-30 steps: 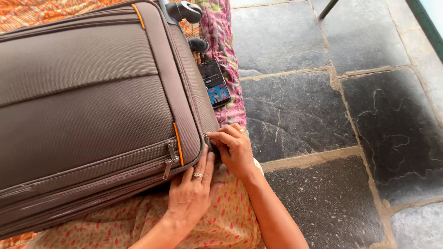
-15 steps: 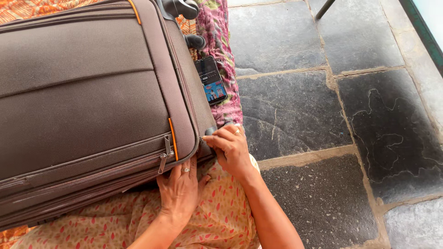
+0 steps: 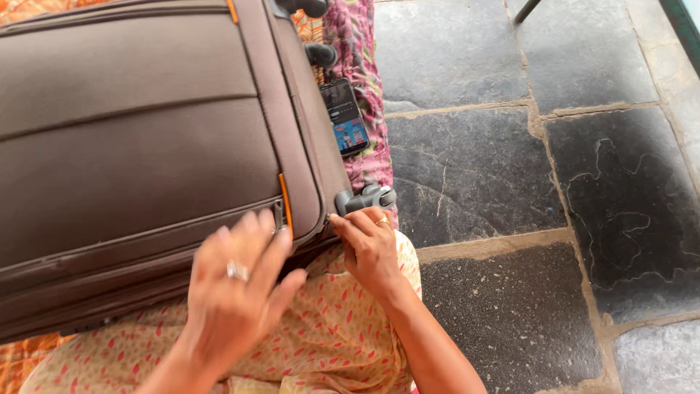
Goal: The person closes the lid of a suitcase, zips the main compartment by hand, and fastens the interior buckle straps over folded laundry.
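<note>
Head view: brown suitcase [image 3: 146, 146] is lying flat, filling the upper left of the frame, its near edge over the person's lap in a peach patterned dress [image 3: 343, 343]. Right hand [image 3: 370, 248] is pinching at the suitcase's lower right corner, fingertips closed narrow on what looks like the zip pull; the pull itself is too small to confirm. Left hand [image 3: 233, 299] is lifting off the near edge where it was pressing flat half a second ago; now it's blurred, fingers spread wide, holding nothing, hovering over the front pocket zip just left of the orange tab [image 3: 285, 204]. Judgement: bracing is gone, so the right hand is working the corner alone. A grey wheel [image 3: 368, 197] is now showing just above the right hand, where earlier the hand covered it. Phone [image 3: 344, 117], screen lit, is lying beside the suitcase's right side on pink floral cloth [image 3: 364, 66]. Dark stone floor [image 3: 525, 182] is taking up the right half.
</note>
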